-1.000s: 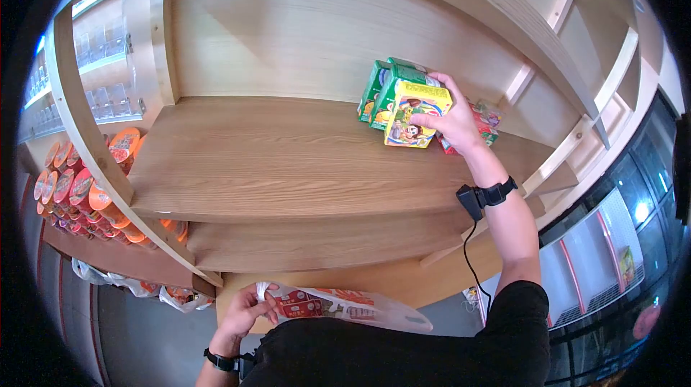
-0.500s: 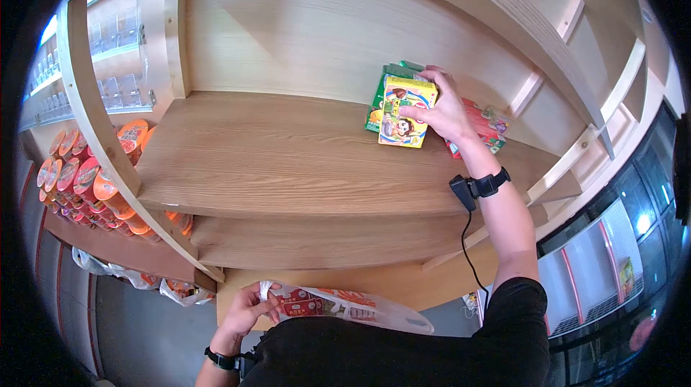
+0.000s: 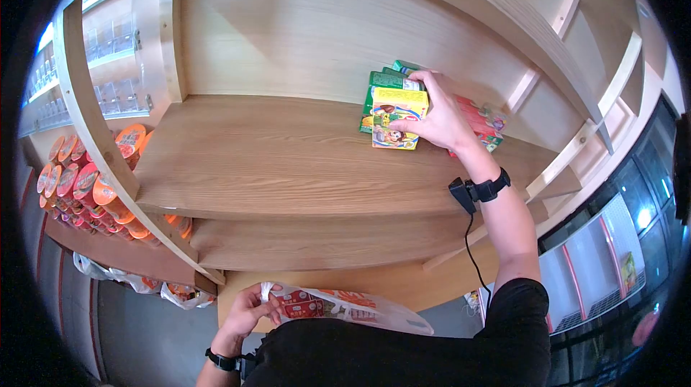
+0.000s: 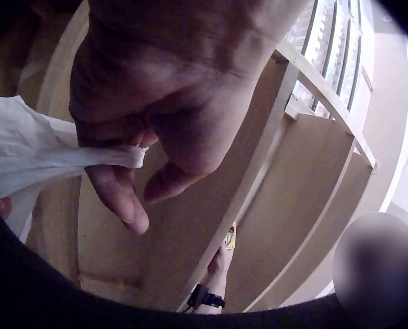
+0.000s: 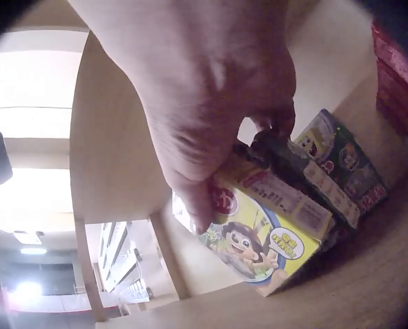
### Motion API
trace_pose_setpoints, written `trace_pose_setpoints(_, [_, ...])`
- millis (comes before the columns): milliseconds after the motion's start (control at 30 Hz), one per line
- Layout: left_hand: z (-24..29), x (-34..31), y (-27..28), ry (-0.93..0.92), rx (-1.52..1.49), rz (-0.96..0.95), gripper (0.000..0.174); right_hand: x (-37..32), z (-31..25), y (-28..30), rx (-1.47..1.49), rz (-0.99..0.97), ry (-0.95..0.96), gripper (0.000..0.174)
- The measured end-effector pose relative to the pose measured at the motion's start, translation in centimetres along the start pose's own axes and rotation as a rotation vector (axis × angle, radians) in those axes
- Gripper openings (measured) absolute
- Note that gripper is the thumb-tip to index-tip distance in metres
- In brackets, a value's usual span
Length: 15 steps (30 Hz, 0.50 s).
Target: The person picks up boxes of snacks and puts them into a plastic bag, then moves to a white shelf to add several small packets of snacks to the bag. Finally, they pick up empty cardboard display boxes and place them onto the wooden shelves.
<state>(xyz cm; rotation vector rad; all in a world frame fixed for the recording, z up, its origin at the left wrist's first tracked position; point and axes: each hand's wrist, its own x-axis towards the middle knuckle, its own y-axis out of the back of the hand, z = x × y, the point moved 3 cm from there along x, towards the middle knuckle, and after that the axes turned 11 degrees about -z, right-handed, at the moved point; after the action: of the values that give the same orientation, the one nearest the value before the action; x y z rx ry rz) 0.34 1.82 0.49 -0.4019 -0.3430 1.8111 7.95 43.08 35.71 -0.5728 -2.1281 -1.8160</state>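
At the back right of the shelf, my right hand [image 3: 440,115] grips a yellow cartoon-printed carton [image 3: 397,128], thumb on its front face. In the right wrist view the fingers reach over the tops of the yellow carton [image 5: 259,240] and a dark green carton [image 5: 314,179] pressed against its back. Another green carton [image 5: 348,161] stands behind those two. Low in front of the body, my left hand [image 3: 248,311] holds the twisted white handle of a plastic bag [image 3: 381,306]; the handle [image 4: 115,157] passes between its fingers. Red printed packs [image 3: 306,306] show through the bag.
Right of the right hand lie red boxes [image 3: 479,122] on the wooden shelf [image 3: 288,149]. A wooden post [image 3: 97,106] rises at the left, with orange-lidded tubs [image 3: 86,178] stacked beyond it. A lower shelf [image 3: 324,243] juts out beneath.
My right hand has shifted the yellow carton left along the shelf, and it stands straighter now. The green cartons show more behind than beside it. My left hand keeps hold of the bag.
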Motion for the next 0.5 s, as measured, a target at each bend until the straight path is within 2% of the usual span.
trace_pose_setpoints(67, [0.0, 0.0, 0.0, -0.006, -0.006, 0.004, 0.037, 0.1, -0.1, 0.1, 0.002, -0.017, 0.035, 0.083])
trace_pose_setpoints(167, [0.2, 0.2, -0.2, -0.007, -0.002, 0.000, 0.037, 0.1, 0.5, -0.2, 0.097, -0.063, -0.023, 0.081])
trace_pose_setpoints(367, [0.2, 0.2, -0.6, 0.002, 0.002, 0.016, 0.040, -1.7, -1.2, 0.5, -0.018, 0.077, 0.087, 0.080])
trace_pose_setpoints(400, [0.0, 0.3, -0.5, -0.008, 0.008, 0.013, 0.040, -2.2, -1.9, 0.9, -0.029, 0.111, 0.116, 0.082])
trace_pose_setpoints(500, [-0.2, 0.4, -0.2, -0.018, 0.033, 0.014, 0.040, -4.9, -6.3, 2.6, -0.028, 0.223, 0.383, 0.085])
